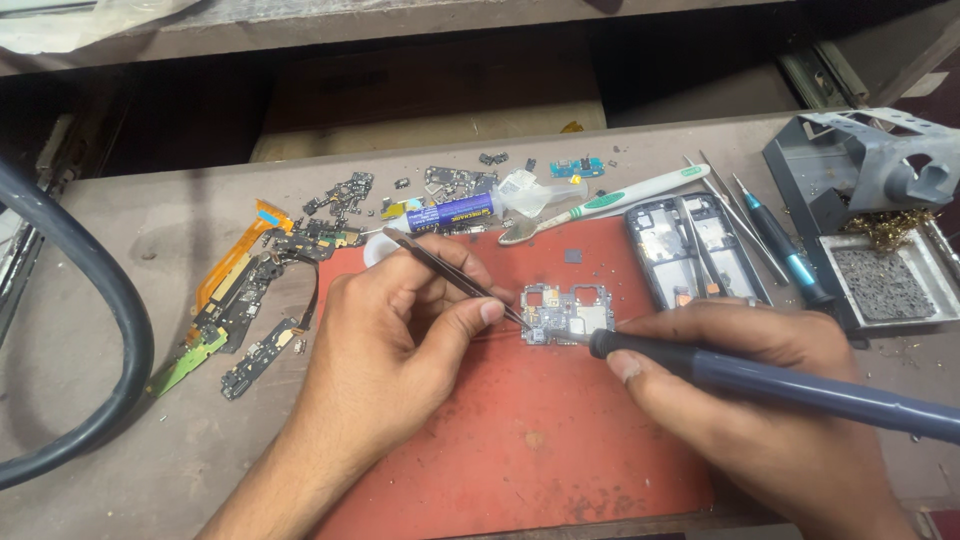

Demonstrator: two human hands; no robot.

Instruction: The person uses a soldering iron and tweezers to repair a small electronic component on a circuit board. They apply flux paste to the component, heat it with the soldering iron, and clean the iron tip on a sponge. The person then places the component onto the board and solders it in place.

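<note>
Small silver-and-green phone circuit board [566,313]: lies on red rubber work mat [520,440], near the mat's upper middle. Left hand [385,345]: fingers pinch slim dark metal tweezers [455,277], tips at the board's left edge. Right hand [740,400]: fingers wrap a blue-grey soldering iron [790,385], tip touching the board. Open mat below the board. Black phone frame [692,250] just beside the mat's right edge. Scrap flex cables [250,300] crowd the grey counter [120,470] at left.

Light: you work under even, warm, moderately bright light from above | Shadows: soft, short ones under your hands on the red rubber work mat [520,440] | Dark: the open recess behind the grey-brown bench top [120,440] | Glare: faint | Focus: centre sharp, edges slightly soft.
</note>
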